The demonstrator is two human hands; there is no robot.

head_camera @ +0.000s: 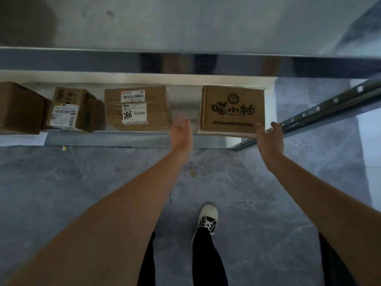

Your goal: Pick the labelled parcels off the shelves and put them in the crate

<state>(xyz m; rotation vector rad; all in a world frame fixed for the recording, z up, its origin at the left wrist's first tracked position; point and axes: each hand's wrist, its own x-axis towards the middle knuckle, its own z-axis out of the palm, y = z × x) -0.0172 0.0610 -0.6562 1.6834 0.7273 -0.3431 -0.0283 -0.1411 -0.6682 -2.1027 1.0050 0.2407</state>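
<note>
Several brown cardboard parcels stand on a low metal shelf [136,135]. The rightmost parcel [232,109] bears a printed black logo. My right hand [269,135] touches its lower right corner with thumb and fingers spread. My left hand [181,131] is open in the gap left of that parcel, apart from it and slightly blurred. A parcel [137,108] with two white labels and a handwritten number stands left of the gap. Further left is a labelled parcel [70,109], and a plain one [19,108] at the edge. No crate is in view.
An upper metal shelf [185,27] overhangs the parcels. A perforated steel upright [321,112] runs diagonally at the right. The floor [82,182] is grey marbled tile. My foot in a black and white shoe [207,219] stands below my hands.
</note>
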